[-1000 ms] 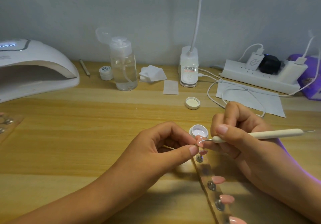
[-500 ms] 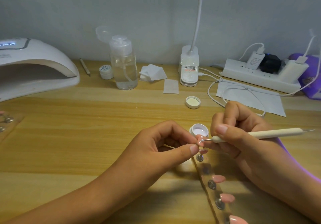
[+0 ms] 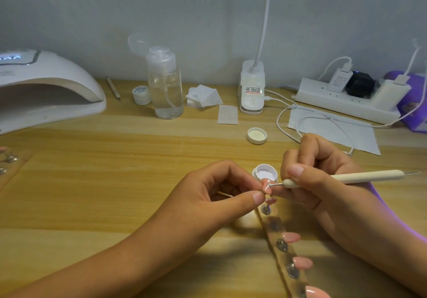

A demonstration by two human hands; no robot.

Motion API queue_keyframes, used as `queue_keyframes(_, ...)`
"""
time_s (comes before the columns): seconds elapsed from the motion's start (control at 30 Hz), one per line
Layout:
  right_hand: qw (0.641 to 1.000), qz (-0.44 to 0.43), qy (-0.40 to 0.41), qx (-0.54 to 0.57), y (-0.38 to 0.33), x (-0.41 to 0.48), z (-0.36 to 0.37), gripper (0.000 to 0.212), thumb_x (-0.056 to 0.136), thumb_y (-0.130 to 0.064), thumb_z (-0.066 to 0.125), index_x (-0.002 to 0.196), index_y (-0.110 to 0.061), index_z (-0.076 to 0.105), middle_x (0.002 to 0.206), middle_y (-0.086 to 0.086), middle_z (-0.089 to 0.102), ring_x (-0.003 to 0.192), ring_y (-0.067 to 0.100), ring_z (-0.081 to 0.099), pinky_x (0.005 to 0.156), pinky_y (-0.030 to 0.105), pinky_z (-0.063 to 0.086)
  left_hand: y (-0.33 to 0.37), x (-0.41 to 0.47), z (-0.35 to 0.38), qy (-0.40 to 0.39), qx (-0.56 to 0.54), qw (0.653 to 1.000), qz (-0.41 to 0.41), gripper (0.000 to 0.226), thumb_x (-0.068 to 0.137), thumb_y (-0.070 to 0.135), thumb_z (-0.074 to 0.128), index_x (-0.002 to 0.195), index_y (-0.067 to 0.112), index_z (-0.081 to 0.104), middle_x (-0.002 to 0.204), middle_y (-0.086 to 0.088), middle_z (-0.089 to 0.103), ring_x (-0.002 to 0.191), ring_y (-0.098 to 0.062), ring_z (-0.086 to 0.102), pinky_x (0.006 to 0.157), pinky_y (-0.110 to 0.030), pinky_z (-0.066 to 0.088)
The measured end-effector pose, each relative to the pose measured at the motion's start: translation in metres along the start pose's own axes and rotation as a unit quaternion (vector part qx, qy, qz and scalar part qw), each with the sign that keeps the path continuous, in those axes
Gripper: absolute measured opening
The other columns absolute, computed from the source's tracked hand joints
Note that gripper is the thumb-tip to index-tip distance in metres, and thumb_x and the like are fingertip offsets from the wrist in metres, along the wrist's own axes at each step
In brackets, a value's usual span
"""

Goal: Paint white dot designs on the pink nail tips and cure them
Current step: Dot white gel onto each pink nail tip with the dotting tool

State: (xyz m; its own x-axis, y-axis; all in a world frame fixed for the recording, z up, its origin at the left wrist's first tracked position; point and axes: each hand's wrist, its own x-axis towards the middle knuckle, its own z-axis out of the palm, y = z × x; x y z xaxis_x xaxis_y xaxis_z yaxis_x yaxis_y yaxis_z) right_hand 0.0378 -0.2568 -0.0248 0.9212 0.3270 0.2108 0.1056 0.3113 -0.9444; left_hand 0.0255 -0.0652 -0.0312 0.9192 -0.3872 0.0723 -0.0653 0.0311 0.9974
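Dotting step: the left hand (image 3: pixel 215 196) pinches a pink nail tip (image 3: pixel 267 188) over the desk (image 3: pixel 115 182), the right hand (image 3: pixel 323 182) grips the dotting tool (image 3: pixel 351 177), its point seemingly touching the tip (gel pot (image 3: pixel 265 171) just behind), so the next move needs a light, steady dab.

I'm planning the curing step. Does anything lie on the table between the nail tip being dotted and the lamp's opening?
Nothing visible does. Bare table runs from the nail tip, held in the left hand, to the curing lamp. The pump bottle stands farther back, off that line.
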Motion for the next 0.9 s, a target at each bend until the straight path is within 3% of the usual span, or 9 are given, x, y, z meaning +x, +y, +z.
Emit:
queue_keyframes(0.47,1.0,0.001,-0.009,-0.011,0.0014,0.0007,-0.0023,0.017,0.073,-0.019,0.067,0.062,-0.024,0.056,0.064,-0.005,0.056,0.057,0.003,0.059,0.066,0.024,0.055,-0.0004,0.0003,-0.0001,-0.002,-0.001,1.0,0.003,0.009,0.074,0.021,0.072,0.075,0.03,0.071,0.077,0.009,0.07,0.071,-0.002,0.059,0.064,-0.013,0.046)
queue_keyframes(0.6,1.0,0.0,-0.024,-0.012,0.0004,0.0008,-0.003,0.023,0.07,-0.023,0.079,0.065,-0.024,0.057,0.064,-0.005,0.056,0.057,0.002,0.059,0.066,0.023,0.055,0.0,0.0002,-0.0003,-0.001,0.001,1.0,0.002,0.009,0.074,0.021,0.072,0.075,0.03,0.071,0.076,0.01,0.07,0.07,-0.001,0.058,0.063,-0.012,0.045)
queue_keyframes(0.7,1.0,-0.001,-0.018,-0.016,0.0015,0.0009,-0.0038,0.019,0.073,-0.019,0.072,0.064,-0.024,0.056,0.063,-0.006,0.056,0.057,0.003,0.059,0.065,0.023,0.055,-0.0001,0.0003,-0.0004,0.0,-0.001,1.0,0.002,0.009,0.074,0.021,0.072,0.075,0.03,0.071,0.077,0.008,0.07,0.071,-0.001,0.059,0.064,-0.013,0.045)
queue_keyframes(0.83,1.0,0.003,-0.026,-0.013,0.0013,0.001,-0.0041,0.026,0.07,-0.031,0.082,0.066,-0.024,0.057,0.064,-0.006,0.057,0.057,0.003,0.059,0.066,0.025,0.056,0.0001,0.0,-0.0001,-0.001,-0.001,1.0,0.003,0.009,0.074,0.02,0.071,0.076,0.029,0.071,0.076,0.009,0.07,0.071,-0.001,0.059,0.064,-0.013,0.046)
queue_keyframes(0.9,1.0,0.0,-0.023,-0.012,0.0016,0.0013,-0.0039,0.024,0.07,-0.026,0.08,0.065,-0.024,0.057,0.064,-0.006,0.057,0.056,0.002,0.059,0.066,0.025,0.056,0.0003,-0.0001,-0.0002,-0.001,0.001,1.0,0.004,0.009,0.074,0.02,0.072,0.075,0.029,0.071,0.076,0.008,0.07,0.071,-0.002,0.059,0.064,-0.013,0.046)
